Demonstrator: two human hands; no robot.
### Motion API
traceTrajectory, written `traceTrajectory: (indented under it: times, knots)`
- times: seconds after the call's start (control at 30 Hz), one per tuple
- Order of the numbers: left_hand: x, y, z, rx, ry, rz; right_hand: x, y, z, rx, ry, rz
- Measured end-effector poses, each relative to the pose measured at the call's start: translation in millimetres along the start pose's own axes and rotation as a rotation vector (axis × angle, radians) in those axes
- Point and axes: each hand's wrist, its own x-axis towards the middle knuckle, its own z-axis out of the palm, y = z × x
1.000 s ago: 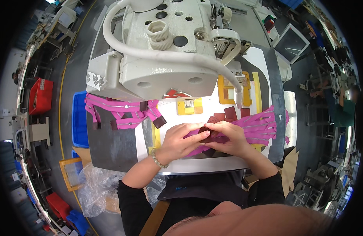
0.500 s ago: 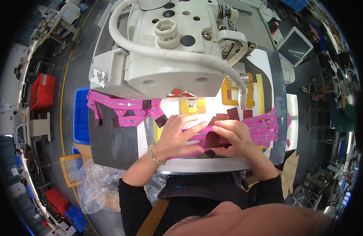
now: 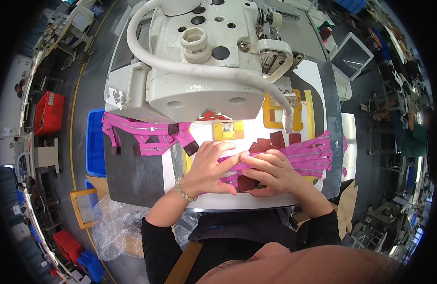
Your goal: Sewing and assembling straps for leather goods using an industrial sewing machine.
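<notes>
The left hand [image 3: 206, 168] had thumb and index finger spread apart over pink zippers [image 3: 309, 159], the index tip just beside the right hand [image 3: 277, 176], at whose fingers a maroon patch [image 3: 246, 183] sat, whether pinched I couldn't tell.

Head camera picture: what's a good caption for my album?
Left hand and right hand at pink zippers, before a white machine.

Half a second ago a dark brown patch [image 3: 247, 183] stood curled up at the right hand's [image 3: 277, 176] fingers; now it lies flatter, farther left and nearer. That hand has shifted left to meet the left hand's [image 3: 205, 169] forefinger, whose thumb has come nearer
</notes>
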Motion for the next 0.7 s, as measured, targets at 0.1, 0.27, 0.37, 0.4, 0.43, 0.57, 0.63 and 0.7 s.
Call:
traceTrajectory:
  times: [0.1,0.27,0.37,0.4,0.43,0.57,0.63,0.7]
  knots:
    - [0.8,1.4,-0.5,-0.018,-0.006,0.004,0.0,-1.0,-1.3,-0.005,0.015,0.001]
    - [1.3,1.4,0.3,-0.017,-0.017,-0.007,-1.2,-0.8,-1.6,-0.002,0.035,0.000]
    - [0.4,1.2,0.3,-0.011,-0.022,0.000,-0.7,-0.8,-0.1,0.007,0.068,-0.001]
    - [0.3,1.3,0.2,-0.010,-0.027,0.010,-0.5,-0.3,0.3,0.006,0.068,-0.003]
    - [0.5,1.6,0.0,-0.011,-0.027,0.011,-0.5,-0.2,0.5,0.005,0.066,-0.004]
    - [1.9,3.8,-1.7,-0.013,-0.046,0.009,-3.7,-0.4,-1.0,-0.006,0.058,-0.010]
    - [1.8,4.2,-1.9,-0.017,-0.044,0.005,-4.0,0.1,-0.4,0.000,0.088,-0.015]
    - [0.8,4.1,-1.8,-0.028,-0.048,-0.003,-4.1,0.1,0.8,-0.005,0.087,-0.018]
